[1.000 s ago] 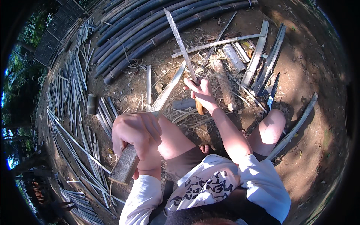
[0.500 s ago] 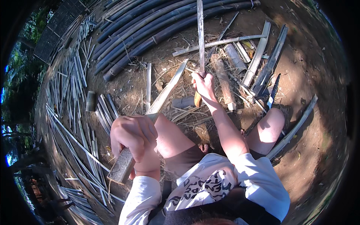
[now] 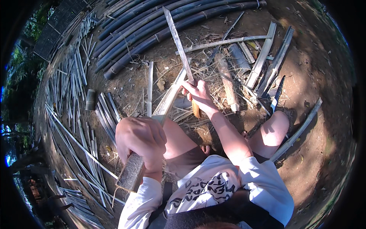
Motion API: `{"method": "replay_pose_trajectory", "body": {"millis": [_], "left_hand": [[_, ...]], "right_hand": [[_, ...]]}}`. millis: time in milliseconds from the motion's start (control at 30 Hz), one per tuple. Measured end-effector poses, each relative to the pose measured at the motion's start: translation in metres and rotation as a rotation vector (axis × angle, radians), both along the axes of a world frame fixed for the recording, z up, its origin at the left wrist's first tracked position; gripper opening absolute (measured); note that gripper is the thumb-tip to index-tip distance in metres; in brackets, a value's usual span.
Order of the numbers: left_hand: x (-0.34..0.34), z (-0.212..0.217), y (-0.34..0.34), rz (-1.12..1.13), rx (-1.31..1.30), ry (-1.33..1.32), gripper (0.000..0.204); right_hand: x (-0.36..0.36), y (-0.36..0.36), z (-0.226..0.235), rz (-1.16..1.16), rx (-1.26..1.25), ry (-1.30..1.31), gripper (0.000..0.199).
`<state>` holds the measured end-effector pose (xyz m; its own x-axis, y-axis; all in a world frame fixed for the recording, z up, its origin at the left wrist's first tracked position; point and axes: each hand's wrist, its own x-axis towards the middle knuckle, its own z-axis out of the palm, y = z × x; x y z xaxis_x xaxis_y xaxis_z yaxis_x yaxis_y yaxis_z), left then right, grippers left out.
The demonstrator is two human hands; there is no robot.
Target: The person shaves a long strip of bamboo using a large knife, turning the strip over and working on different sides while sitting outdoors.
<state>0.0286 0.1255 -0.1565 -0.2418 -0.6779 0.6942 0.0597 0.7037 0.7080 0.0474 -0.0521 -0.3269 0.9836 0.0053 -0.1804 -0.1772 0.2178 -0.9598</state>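
Note:
My left hand [image 3: 140, 138] is closed around a split bamboo slat [image 3: 167, 100], which slants away from me beside my bare left knee. Its squared near end [image 3: 130, 173] sticks out below my fist. In my right hand [image 3: 199, 95] is a machete [image 3: 176, 38], held by its wooden handle [image 3: 196, 110]. The long, straight, worn blade points away from me and tilts left. Its lower part passes by the slat's far tip; whether they touch I cannot tell.
Long dark bamboo poles [image 3: 146, 40] lie across the far ground. Many thin bamboo strips [image 3: 70, 84] spread along the left. A log piece [image 3: 227, 84] and split bamboo pieces [image 3: 262, 57] lie ahead to the right. A dark-bladed tool [image 3: 278, 93] rests near my right knee.
The machete blade has swung from nearly upright in view to a leftward tilt, coming to the slat's far end. My right hand has shifted slightly left; my left hand and the slat slightly right.

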Motion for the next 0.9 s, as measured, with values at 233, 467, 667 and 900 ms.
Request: {"method": "replay_pose_trajectory", "body": {"millis": [233,467,667,900], "left_hand": [[0.002,0.017,0.014,0.131,-0.045,-0.075,0.035],[0.012,0.018,0.013,0.163,-0.065,0.014,0.036],[0.006,0.016,-0.014,-0.089,0.13,-0.137,0.02],[-0.006,0.019,-0.023,-0.156,0.233,-0.268,0.036]], "right_hand": [[0.015,-0.005,0.005,-0.192,0.043,-0.061,0.023],[0.003,-0.023,0.042,-0.217,0.118,-0.274,0.02],[0.036,-0.051,0.06,0.185,-0.214,-0.324,0.015],[0.054,-0.03,0.019,0.481,-0.344,-0.352,0.023]]}}
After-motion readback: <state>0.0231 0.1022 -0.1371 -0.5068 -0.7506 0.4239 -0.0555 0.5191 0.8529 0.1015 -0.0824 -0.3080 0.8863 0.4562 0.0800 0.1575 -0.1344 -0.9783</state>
